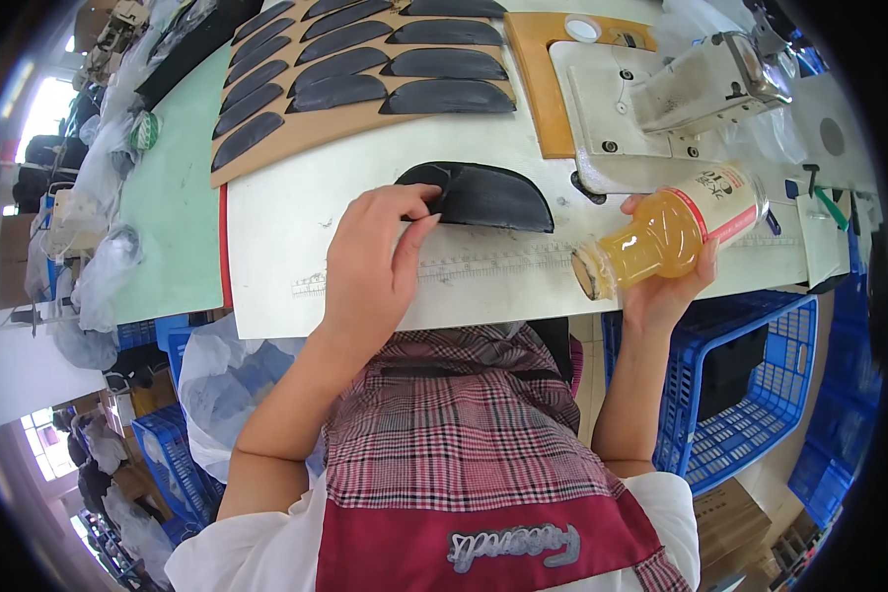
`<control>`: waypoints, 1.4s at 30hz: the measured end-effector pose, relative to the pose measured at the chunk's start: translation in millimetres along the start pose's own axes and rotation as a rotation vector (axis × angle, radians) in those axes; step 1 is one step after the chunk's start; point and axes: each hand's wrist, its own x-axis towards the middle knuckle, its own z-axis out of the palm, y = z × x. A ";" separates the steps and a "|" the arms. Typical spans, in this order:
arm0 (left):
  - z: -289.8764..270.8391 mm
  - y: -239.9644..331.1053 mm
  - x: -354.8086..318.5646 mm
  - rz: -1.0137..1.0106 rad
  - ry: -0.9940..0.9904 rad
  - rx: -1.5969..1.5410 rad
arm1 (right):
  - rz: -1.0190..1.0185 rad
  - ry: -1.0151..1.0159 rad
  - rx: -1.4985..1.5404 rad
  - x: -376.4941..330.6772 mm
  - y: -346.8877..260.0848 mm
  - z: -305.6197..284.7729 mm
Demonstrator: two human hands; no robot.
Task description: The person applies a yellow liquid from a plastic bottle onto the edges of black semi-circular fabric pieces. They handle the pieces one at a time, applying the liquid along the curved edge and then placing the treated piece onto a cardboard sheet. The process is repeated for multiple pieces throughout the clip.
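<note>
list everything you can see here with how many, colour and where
Loose curved piece: one, black, centre
Other curved pieces: over a dozen, black, on the board
Board: one, tan, top left
Bottle: one, clear with yellow contents, tilted, right
Table: one, white, centre
Ruler scale: one, grey, along the table's near edge
Sewing machine: one, white, upper right
Side table: one, pale green, left
Tape roll: one, green, left
Plastic bags: several, clear, left and upper right
Crates: several, blue, both sides
Apron: one, red and plaid, bottom centre
Left hand: one, bare, at the loose piece's left end
Right hand: one, bare, holding the bottle
</note>
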 end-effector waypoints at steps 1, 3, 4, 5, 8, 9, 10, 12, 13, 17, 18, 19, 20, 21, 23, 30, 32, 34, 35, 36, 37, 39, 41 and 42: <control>-1.5 2.4 -1.9 -0.088 -0.001 -0.093 | 0.000 -0.015 0.010 -0.5 0.8 1.4; -7.9 11.0 -2.4 -0.274 -0.007 -0.277 | 0.001 -0.023 0.010 0.7 0.5 0.8; -13.5 13.6 -0.5 -0.379 -0.067 -0.315 | -0.003 -0.018 0.001 1.3 0.7 -0.2; -21.9 16.1 1.2 -0.482 -0.123 -0.352 | -0.009 -0.018 -0.008 1.5 0.6 -0.5; -30.6 11.5 9.0 -0.676 -0.139 -0.688 | -0.012 -0.032 0.005 1.6 0.6 -1.3; -28.4 6.9 12.1 -0.667 -0.092 -0.958 | -0.009 -0.031 0.020 1.5 0.6 -1.3; -26.9 2.6 14.5 -0.650 -0.042 -1.228 | -0.006 -0.030 0.034 1.3 0.6 -1.5; -30.4 0.7 21.7 -0.599 -0.127 -1.405 | -0.004 -0.024 0.051 2.1 -0.1 -1.7; -32.3 5.2 26.9 -0.598 -0.137 -1.456 | -0.005 -0.021 0.054 2.7 -0.9 -1.6; -50.1 -1.1 45.5 -0.537 -0.114 -1.544 | -0.019 0.014 0.025 3.8 -0.3 -5.6; -58.8 -6.7 51.0 -0.550 -0.097 -1.505 | -0.021 0.025 0.041 4.7 1.0 -5.6; -68.9 -13.2 56.5 -0.563 -0.080 -1.465 | -0.022 0.037 0.057 2.7 2.2 -5.8; -77.7 -20.0 63.5 -0.574 -0.062 -1.430 | -0.025 0.047 0.069 2.0 2.8 -5.2; -85.7 -24.5 71.8 -0.572 -0.049 -1.361 | -0.013 0.037 0.064 1.2 3.2 -4.1; -88.8 -42.6 95.1 -0.556 -0.082 -1.267 | -0.024 0.026 0.054 0.5 2.4 -2.8; -31.1 -102.2 201.9 -0.439 -0.290 -1.269 | -0.029 0.065 0.004 -1.7 3.0 -4.8; -0.2 -109.4 235.0 -0.363 -0.295 -1.278 | -0.025 0.073 -0.017 -1.7 4.3 -6.3; 24.9 -107.9 262.3 -0.387 -0.250 -1.348 | -0.027 0.089 -0.035 -0.2 6.4 -5.7; 37.2 -109.6 274.6 -0.399 -0.232 -1.386 | -0.030 0.084 -0.041 -0.3 6.2 -6.4; 47.6 -114.3 284.7 -0.399 -0.225 -1.398 | -0.033 0.081 -0.050 -1.4 5.7 -6.9; 56.5 -119.8 293.1 -0.399 -0.215 -1.408 | -0.024 0.114 -0.069 -2.2 6.5 -10.7; 71.5 -132.7 300.8 -0.415 -0.181 -1.421 | -0.046 0.115 -0.099 -2.3 5.6 -5.3; 77.1 -151.1 301.0 -0.435 -0.159 -1.370 | -0.053 0.125 -0.108 -1.6 4.4 -0.7; 79.0 -160.4 300.3 -0.448 -0.150 -1.345 | -0.057 0.126 -0.120 -1.3 3.3 0.7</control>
